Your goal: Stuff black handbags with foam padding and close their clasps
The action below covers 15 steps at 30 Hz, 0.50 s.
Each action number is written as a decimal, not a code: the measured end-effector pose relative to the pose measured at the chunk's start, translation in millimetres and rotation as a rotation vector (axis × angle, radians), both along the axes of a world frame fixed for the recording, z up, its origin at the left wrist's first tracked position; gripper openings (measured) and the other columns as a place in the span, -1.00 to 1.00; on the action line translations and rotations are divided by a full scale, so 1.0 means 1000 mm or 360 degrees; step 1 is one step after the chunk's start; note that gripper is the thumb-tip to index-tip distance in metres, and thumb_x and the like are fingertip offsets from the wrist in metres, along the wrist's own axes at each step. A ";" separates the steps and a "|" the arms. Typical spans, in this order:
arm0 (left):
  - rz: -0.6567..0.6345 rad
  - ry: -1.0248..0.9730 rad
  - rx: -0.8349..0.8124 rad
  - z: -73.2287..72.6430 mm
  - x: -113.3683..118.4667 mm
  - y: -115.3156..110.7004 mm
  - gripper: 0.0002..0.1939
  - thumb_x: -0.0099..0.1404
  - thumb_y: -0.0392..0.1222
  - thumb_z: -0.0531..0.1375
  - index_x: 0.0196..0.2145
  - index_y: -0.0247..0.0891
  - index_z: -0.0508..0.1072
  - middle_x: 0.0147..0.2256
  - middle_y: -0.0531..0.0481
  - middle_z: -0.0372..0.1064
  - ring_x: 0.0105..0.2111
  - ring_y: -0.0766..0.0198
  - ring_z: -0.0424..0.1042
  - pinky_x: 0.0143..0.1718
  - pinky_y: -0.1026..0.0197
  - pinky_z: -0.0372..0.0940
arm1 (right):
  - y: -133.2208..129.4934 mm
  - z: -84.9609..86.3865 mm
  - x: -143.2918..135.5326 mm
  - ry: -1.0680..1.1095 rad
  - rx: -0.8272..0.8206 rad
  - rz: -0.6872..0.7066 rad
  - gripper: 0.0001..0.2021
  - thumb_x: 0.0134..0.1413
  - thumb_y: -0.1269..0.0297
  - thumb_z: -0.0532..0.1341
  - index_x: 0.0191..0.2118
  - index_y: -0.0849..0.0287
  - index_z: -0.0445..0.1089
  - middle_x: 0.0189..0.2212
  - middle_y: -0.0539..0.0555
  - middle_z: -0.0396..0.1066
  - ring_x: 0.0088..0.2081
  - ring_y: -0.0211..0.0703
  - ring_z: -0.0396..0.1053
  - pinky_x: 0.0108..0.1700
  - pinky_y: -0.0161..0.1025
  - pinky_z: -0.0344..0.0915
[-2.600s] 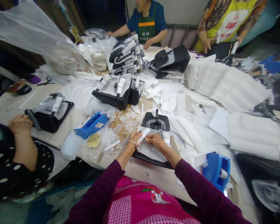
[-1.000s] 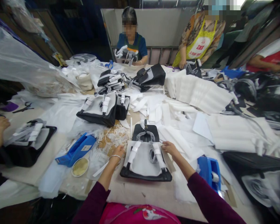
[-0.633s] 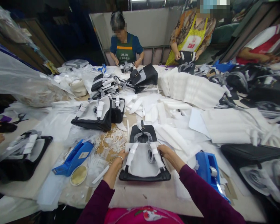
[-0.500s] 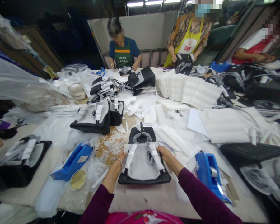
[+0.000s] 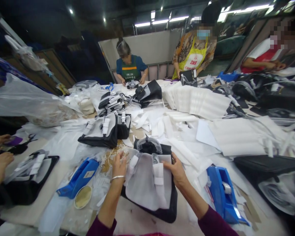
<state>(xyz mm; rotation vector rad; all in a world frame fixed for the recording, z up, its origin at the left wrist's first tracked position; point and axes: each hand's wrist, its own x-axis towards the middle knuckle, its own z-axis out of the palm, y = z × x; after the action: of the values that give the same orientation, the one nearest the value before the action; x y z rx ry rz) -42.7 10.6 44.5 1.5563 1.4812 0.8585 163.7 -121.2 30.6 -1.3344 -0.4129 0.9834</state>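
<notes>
A black bag [image 5: 170, 209] lies tilted in front of me, its front covered by a pale grey-white sheet, with white-wrapped strap parts and a plastic-wrapped handle at its far end. My right hand [image 5: 178, 168] grips the bag's right upper edge, thumb over the front and fingers at the side. My left hand [image 5: 119, 165] is just left of the bag, raised, its fingers apart and nothing in them. A silvery bangle circles the left wrist.
Blue tape dispensers [image 5: 80, 177] [image 5: 222, 193] flank the bag. A round tub [image 5: 83, 196] sits at left. Beyond are wrapped bags [image 5: 100, 131], white foam sheets [image 5: 196, 100] and thin strings [image 5: 111, 155]. Co-workers stand across the table; another person's hands [image 5: 2, 162] are at far left.
My left hand has come off the bag and opened at its left. The bag has turned and tipped up, with my right hand still on its edge. The view has shifted upward.
</notes>
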 end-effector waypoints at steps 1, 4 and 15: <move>-0.0054 0.0069 0.0267 0.022 0.003 -0.009 -0.66 0.15 -0.11 0.14 -0.11 -0.22 0.45 -0.06 -0.19 0.34 0.06 -0.02 0.25 0.17 -0.09 0.07 | 0.001 0.012 -0.004 -0.0114 -0.0015 -0.0081 -0.50 -0.25 0.25 0.33 -0.07 0.12 0.29 -0.20 0.08 0.45 -0.23 -0.03 0.40 -0.20 -0.17 0.34; -0.0397 0.0061 0.0411 0.073 0.019 -0.045 -0.67 0.15 -0.04 0.17 -0.13 -0.12 0.48 -0.11 -0.14 0.39 0.03 -0.05 0.26 0.18 -0.07 0.05 | 0.004 0.040 -0.023 -0.0512 -0.0108 -0.0274 -0.62 -0.21 0.19 0.32 -0.19 0.11 0.29 -0.27 0.06 0.43 -0.24 -0.03 0.36 -0.18 -0.16 0.31; -0.0384 -0.0048 0.0298 0.071 0.009 -0.040 -0.42 -0.11 -0.04 0.36 -0.10 -0.20 0.39 -0.18 -0.10 0.43 -0.08 -0.06 0.39 -0.04 0.03 0.31 | 0.000 0.065 -0.114 -0.0894 0.0610 0.0168 -0.35 -0.21 0.49 0.14 0.13 0.10 0.18 0.06 0.16 0.24 0.14 0.09 0.15 0.20 0.02 0.08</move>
<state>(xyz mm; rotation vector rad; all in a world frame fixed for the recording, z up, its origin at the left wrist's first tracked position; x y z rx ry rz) -33.5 -29.4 115.2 1.8087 1.1883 0.8930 49.9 -120.9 95.9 -1.2265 -1.0523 0.5578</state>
